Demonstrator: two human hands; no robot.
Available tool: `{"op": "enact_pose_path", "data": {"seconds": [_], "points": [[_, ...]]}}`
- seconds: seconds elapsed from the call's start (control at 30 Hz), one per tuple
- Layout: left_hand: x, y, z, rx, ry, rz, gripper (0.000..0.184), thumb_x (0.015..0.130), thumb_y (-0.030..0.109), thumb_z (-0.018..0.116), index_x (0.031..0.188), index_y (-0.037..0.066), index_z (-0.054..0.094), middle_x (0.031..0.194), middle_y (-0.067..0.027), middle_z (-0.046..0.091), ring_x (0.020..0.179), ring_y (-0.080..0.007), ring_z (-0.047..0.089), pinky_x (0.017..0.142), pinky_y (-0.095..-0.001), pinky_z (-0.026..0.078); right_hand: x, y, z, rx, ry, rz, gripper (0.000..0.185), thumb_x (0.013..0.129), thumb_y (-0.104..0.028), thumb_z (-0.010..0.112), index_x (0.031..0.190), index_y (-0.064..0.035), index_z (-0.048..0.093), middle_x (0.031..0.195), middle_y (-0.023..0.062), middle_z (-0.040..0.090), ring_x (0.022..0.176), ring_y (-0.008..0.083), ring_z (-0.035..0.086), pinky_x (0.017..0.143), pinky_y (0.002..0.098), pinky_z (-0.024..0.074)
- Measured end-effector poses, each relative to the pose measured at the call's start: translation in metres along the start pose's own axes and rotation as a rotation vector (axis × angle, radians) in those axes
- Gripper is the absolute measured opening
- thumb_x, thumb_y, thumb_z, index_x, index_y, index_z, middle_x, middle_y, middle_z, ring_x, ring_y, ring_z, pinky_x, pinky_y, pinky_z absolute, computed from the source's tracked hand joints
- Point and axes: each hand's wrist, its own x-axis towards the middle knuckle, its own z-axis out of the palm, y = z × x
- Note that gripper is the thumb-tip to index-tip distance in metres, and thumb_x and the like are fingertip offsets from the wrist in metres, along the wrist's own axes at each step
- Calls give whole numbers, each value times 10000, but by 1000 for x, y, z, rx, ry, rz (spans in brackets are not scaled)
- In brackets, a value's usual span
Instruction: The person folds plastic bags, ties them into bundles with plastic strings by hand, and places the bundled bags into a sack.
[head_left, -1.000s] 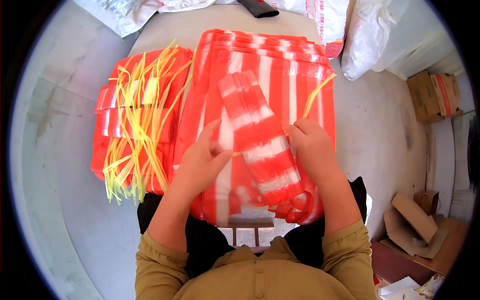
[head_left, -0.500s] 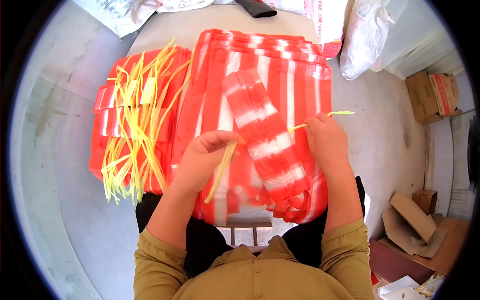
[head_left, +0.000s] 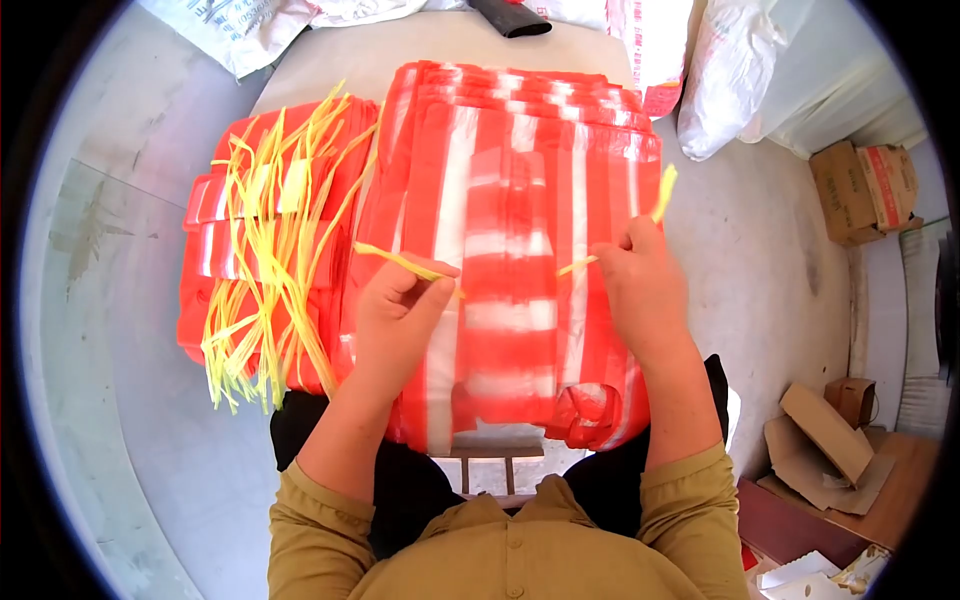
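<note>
A folded bundle of red and white striped plastic bags (head_left: 510, 275) lies lengthwise in front of me, on a large stack of the same striped plastic (head_left: 610, 180). My left hand (head_left: 392, 325) is at the bundle's left side, thumb and fingers closed on one end of a yellow strip (head_left: 380, 253). On the other side, my right hand (head_left: 645, 295) is closed on the strip's other end, and its tip sticks up above the fist. The strip's middle is out of sight, seemingly under the bundle.
To the left, many loose yellow strips (head_left: 270, 230) lie over a smaller pile of folded red bags (head_left: 195, 300). White sacks (head_left: 730, 80) and a black tube (head_left: 510, 15) are at the back. Cardboard boxes (head_left: 855, 195) stand at the right; an opened carton (head_left: 820, 440) lies lower right.
The bundle has turned from slanting to straight, pointing away from me. The strip's left end has swung from hanging down to pointing left, and its right end now points up.
</note>
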Motion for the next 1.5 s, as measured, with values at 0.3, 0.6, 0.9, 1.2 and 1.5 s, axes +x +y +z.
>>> {"op": "enact_pose_path", "data": {"seconds": [0.3,0.6,0.9,1.2,1.5], "points": [[-1,6,-2,484,-231,244,64,974,22,709,1024,-15,727,940,-14,673,852,-81,609,724,-261,482,-14,16,-9,-358,-390,131,83,848,-79,638,876,-108,710,812,86,688,764,303,709,639,427,554],[0,-6,14,139,-42,70,138,883,-42,705,1002,8,754,924,-112,728,847,-208,711,745,-297,545,-11,-11,-22,332,56,92,157,891,-37,667,1027,-55,742,961,135,729,888,333,710,726,432,567],[1,-2,29,617,-214,694,219,803,-6,759,1009,64,774,936,-109,718,789,-280,691,644,-371,556,-6,-49,19,711,148,-130,205,860,49,686,1043,-39,659,964,133,677,928,353,624,849,455,510],[5,3,26,742,-189,886,205,758,28,782,941,13,692,977,-122,675,808,-299,652,648,-405,526,-8,-59,30,635,96,-191,269,818,29,703,1051,-78,623,951,107,639,950,343,570,920,466,447],[3,5,24,670,-180,623,128,805,41,749,749,18,636,872,-123,600,781,-305,586,672,-403,472,-2,-56,20,478,233,-387,155,787,-52,710,925,-88,650,934,58,636,926,276,600,811,410,475]]}}
